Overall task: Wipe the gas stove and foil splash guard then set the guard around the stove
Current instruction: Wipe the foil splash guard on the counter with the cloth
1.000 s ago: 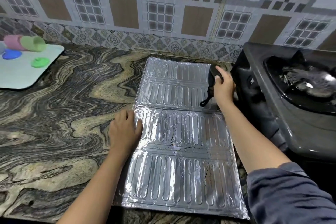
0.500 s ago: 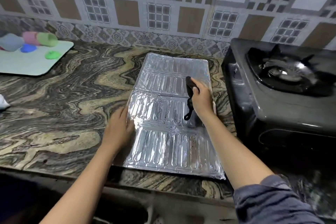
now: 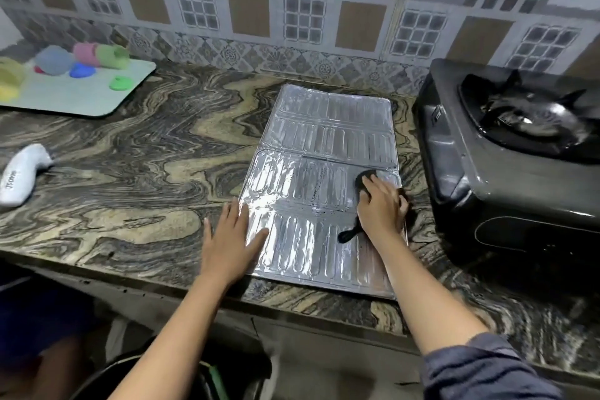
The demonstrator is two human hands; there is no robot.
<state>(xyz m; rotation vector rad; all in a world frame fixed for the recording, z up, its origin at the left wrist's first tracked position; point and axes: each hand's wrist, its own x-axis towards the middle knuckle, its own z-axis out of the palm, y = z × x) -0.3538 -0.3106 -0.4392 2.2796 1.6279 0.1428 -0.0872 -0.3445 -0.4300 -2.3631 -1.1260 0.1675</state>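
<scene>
We see left hand [image 3: 230, 242] flat, fingers spread, pinning foil guard [image 3: 324, 153] near-left edge. Right hand [image 3: 380, 204] curled over black cloth [image 3: 363, 179] on its right side — cloth mostly hidden.

Dim, soft light; foil [image 3: 324, 172] glares; edges bend and blur.

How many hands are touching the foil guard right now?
2: left hand flat on the foil splash guard's left edge; right hand pressing a black cloth near its right edge.
</scene>
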